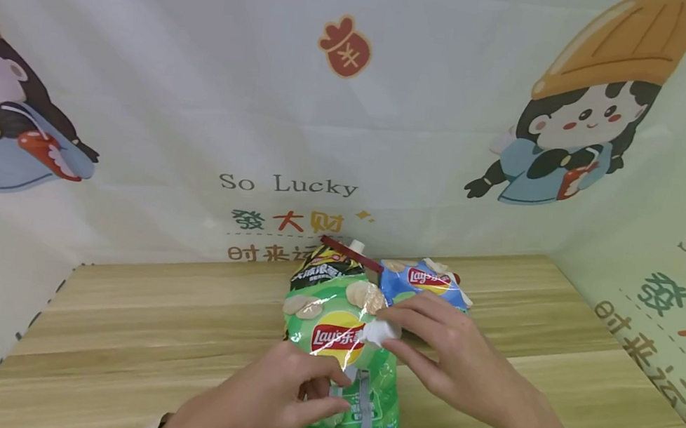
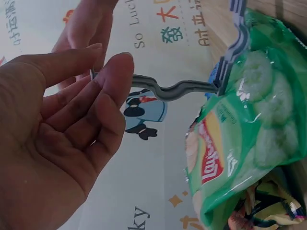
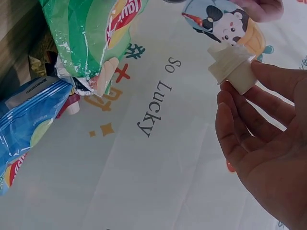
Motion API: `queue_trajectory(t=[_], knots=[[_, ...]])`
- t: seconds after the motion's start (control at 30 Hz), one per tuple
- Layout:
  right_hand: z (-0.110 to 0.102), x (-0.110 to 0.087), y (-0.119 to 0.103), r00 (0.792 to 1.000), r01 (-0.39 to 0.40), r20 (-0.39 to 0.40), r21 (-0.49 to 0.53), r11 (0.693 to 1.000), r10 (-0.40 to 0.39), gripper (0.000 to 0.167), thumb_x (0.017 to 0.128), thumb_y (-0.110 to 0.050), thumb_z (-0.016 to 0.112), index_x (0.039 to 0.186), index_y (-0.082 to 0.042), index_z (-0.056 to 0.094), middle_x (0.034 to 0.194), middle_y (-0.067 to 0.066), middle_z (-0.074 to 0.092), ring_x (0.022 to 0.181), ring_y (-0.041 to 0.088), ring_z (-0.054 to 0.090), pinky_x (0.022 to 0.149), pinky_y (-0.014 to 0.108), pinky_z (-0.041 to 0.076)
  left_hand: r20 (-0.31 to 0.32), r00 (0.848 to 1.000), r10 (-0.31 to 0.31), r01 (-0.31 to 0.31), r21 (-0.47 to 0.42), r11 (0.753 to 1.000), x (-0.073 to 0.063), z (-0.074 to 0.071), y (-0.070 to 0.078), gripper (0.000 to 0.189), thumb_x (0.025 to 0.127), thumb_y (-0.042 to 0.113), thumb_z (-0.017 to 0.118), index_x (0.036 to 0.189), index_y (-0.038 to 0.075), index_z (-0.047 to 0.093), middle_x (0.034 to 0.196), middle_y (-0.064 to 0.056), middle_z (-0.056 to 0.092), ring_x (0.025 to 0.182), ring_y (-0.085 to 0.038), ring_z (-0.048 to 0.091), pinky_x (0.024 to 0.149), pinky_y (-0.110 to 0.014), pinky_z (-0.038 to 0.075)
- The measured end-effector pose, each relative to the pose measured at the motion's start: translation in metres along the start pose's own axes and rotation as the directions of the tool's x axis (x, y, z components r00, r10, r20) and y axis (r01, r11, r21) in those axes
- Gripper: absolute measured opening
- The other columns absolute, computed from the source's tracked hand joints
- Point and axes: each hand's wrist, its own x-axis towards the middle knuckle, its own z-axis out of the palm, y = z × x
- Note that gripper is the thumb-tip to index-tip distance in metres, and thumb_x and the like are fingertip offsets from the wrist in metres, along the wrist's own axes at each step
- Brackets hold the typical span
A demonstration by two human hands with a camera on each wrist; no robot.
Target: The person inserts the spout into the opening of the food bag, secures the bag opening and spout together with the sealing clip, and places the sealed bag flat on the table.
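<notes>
Between its thumb and fingertips, my right hand (image 1: 454,357) pinches a small white plastic cap (image 3: 235,69) with a stepped, narrower end. My left hand (image 1: 266,389) holds a grey bag clip (image 2: 187,88) by one arm, partly hidden behind the fingers. The clip's two wavy arms stand spread apart at the hinge in the left wrist view. Behind both hands is a green Lay's chip bag (image 1: 387,395), which the grey clip overlaps in the head view. The white cap appears in front of this bag's upper right part.
A black snack bag (image 1: 313,275) and a blue Lay's bag (image 1: 397,287) are behind the green one. Across the black bag's top lies a dark red clip (image 1: 344,249) with a white cap (image 1: 356,246). Printed cloth (image 1: 205,85) walls in the wooden table (image 1: 147,319).
</notes>
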Motion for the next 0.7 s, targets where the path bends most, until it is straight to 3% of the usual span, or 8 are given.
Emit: queue_trajectory(t=[0.1,0.27,0.47,0.6,0.7], knots=[[-0.001,0.0,0.0,1.0,-0.008,0.003,-0.002,1.0,0.008,0.02,0.094,-0.017,0.071,0.112,-0.012,0.071,0.109,-0.007,0.066,0.098,0.007,0.059,0.079,0.021,0.051,0.079,0.997,-0.022,0.018,0.044,0.999,0.003,0.008,-0.001,0.011,0.095,0.016,0.07,0.101,0.008,0.072,0.082,0.009,0.07,0.071,0.01,0.056,0.065,-0.012,0.05],[0.0,-0.001,0.001,1.0,0.007,0.005,-0.016,1.0,-0.007,0.018,0.094,-0.018,0.07,0.111,-0.012,0.07,0.108,-0.006,0.066,0.095,0.007,0.058,0.077,0.021,0.05,0.115,0.993,-0.02,0.004,0.134,0.991,0.007,0.028,-0.014,0.013,0.097,0.014,0.065,0.106,0.011,0.073,0.096,0.009,0.072,0.082,0.01,0.058,0.074,-0.01,0.048],[0.0,-0.001,0.002,1.0,-0.007,0.021,-0.033,0.999,0.007,0.018,0.094,-0.019,0.07,0.111,-0.012,0.071,0.107,-0.007,0.066,0.093,0.007,0.058,0.076,0.021,0.05,0.156,0.986,-0.054,0.039,0.097,0.995,0.009,0.042,-0.022,0.017,0.096,0.015,0.065,0.111,0.012,0.073,0.1,0.01,0.072,0.083,0.009,0.058,0.075,-0.012,0.05],[0.0,-0.002,0.003,0.999,-0.021,0.03,-0.051,0.998,0.023,0.019,0.094,-0.021,0.07,0.11,-0.012,0.071,0.106,-0.007,0.066,0.093,0.005,0.057,0.076,0.021,0.05,0.238,0.97,-0.048,0.033,0.066,0.997,0.01,0.052,-0.021,0.018,0.096,0.016,0.066,0.112,0.012,0.074,0.098,0.013,0.071,0.077,0.01,0.056,0.072,-0.009,0.048],[0.001,-0.002,0.004,0.999,-0.023,0.029,-0.057,0.998,0.024,0.019,0.093,-0.02,0.071,0.111,-0.011,0.071,0.105,-0.007,0.066,0.091,0.005,0.057,0.075,0.021,0.051,0.287,0.957,-0.028,0.002,0.092,0.996,0.011,0.059,-0.019,0.015,0.096,0.015,0.065,0.107,0.011,0.075,0.085,0.017,0.067,0.067,0.013,0.05,0.065,-0.005,0.044]])
